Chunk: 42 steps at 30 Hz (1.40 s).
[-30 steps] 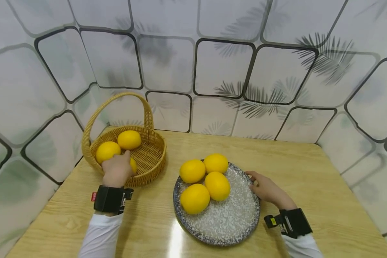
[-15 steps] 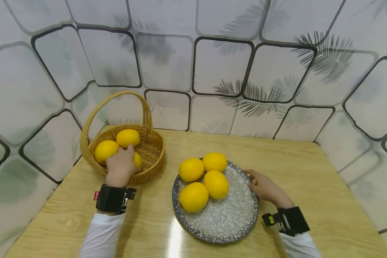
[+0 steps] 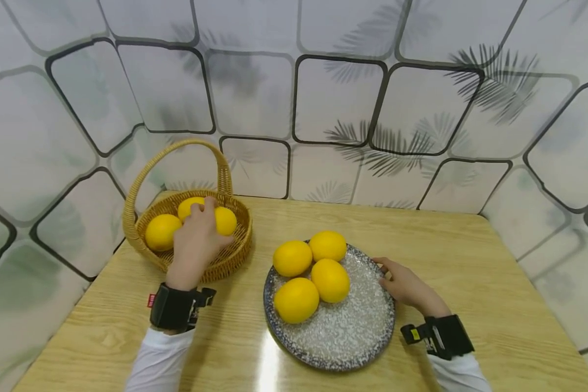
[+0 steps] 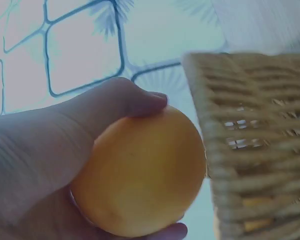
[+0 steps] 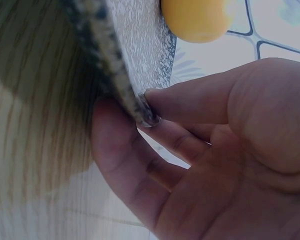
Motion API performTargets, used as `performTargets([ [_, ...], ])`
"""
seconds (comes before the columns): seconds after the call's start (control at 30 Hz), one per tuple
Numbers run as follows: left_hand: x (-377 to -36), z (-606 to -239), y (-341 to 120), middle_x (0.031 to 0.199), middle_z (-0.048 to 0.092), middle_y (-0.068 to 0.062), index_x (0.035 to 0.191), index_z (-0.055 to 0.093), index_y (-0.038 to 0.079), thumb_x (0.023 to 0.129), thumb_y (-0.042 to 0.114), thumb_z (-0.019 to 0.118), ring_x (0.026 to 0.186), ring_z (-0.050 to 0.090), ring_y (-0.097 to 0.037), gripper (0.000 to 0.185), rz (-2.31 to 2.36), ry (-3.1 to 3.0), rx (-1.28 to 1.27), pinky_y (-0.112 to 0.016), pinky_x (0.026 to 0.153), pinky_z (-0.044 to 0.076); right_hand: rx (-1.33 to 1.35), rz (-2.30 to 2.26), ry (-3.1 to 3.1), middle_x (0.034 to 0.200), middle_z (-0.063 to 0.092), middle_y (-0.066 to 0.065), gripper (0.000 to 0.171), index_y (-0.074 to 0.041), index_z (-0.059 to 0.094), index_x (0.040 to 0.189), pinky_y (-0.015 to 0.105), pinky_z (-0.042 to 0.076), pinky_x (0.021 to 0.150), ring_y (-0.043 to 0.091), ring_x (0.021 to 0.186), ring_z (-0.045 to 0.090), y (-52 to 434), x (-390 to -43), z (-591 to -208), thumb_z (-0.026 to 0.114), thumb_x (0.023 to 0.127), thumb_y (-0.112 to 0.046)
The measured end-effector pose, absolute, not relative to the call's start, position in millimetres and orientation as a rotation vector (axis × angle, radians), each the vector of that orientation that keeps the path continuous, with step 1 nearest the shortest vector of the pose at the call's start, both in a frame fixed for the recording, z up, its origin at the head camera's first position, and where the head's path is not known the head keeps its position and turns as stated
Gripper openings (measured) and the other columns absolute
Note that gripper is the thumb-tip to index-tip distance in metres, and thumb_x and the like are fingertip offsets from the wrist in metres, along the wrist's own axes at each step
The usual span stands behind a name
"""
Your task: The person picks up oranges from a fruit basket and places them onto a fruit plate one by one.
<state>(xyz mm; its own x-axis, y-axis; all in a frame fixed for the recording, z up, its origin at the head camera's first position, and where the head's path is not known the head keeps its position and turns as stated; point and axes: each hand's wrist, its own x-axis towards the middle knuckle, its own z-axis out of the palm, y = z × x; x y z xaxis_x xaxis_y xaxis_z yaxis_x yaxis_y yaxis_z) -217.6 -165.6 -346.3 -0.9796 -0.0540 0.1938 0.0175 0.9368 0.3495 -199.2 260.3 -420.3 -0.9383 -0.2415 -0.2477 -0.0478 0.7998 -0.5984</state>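
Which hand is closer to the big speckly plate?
The right. The right hand pinches the speckled plate at its edge; the left hand is away to the plate's left, over the wicker basket, holding a lemon.

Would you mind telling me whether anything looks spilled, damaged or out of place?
Nothing stands out. The tan woven wicker basket stands upright, four yellow oval fruits sit bunched on one side of the round speckled grey plate, and no spill or damage shows on the light wooden table.
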Motion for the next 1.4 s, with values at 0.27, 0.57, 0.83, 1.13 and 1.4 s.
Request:
performTargets([
  [0.27, -216.6, -338.9, -141.2, 0.130, 0.053, -0.028, 0.140, 0.043, 0.008, 0.081, 0.040, 0.081, 0.086, 0.066, -0.038, 0.077, -0.646, -2.799, -0.091, -0.048, 0.060, 0.057, -0.263, -0.853, 2.697, 0.118, 0.061, 0.024, 0.053, 0.004, 0.041, 0.150, 0.033, 0.047, 0.070, 0.022, 0.086, 0.056, 261.9, -200.7, -416.0, 0.054, 0.100, -0.007],
  [0.57, -197.9, -338.3, -80.2, 0.123, 0.059, -0.015, 0.137, 0.047, 0.011, 0.078, 0.046, 0.083, 0.089, 0.061, -0.027, 0.077, -0.737, -2.717, -0.436, -0.037, 0.065, 0.054, -0.226, -0.896, 2.666, 0.121, 0.060, 0.025, 0.053, 0.003, 0.040, 0.151, 0.032, 0.046, 0.069, 0.021, 0.085, 0.055, 260.0, -199.3, -416.0, 0.053, 0.101, -0.007],
  [0.83, -192.8, -348.2, -28.2, 0.126, 0.065, -0.009, 0.137, 0.050, 0.013, 0.078, 0.054, 0.080, 0.113, 0.059, -0.027, 0.078, -0.625, -2.732, -0.783, -0.038, 0.088, 0.055, -0.221, -0.878, 2.681, 0.121, 0.061, 0.025, 0.053, 0.003, 0.041, 0.151, 0.032, 0.047, 0.070, 0.021, 0.086, 0.056, 259.4, -200.0, -417.7, 0.054, 0.100, -0.006],
  [1.13, -212.0, -345.0, 6.8, 0.128, 0.064, -0.004, 0.141, 0.050, 0.017, 0.083, 0.057, 0.075, 0.111, 0.058, -0.024, 0.075, -0.262, -2.709, -1.158, -0.033, 0.088, 0.054, -0.224, -0.885, 2.671, 0.118, 0.062, 0.025, 0.052, 0.003, 0.042, 0.150, 0.033, 0.049, 0.071, 0.022, 0.086, 0.057, 256.0, -199.3, -424.2, 0.055, 0.100, -0.006],
  [1.4, -233.2, -342.0, 35.1, 0.130, 0.061, -0.004, 0.141, 0.048, 0.016, 0.084, 0.050, 0.077, 0.113, 0.057, -0.020, 0.073, -0.218, -2.785, -1.467, -0.028, 0.089, 0.053, -0.283, -0.854, 2.706, 0.115, 0.064, 0.021, 0.046, 0.005, 0.046, 0.143, 0.035, 0.050, 0.069, 0.023, 0.087, 0.059, 261.2, -201.3, -420.3, 0.056, 0.101, -0.008],
])
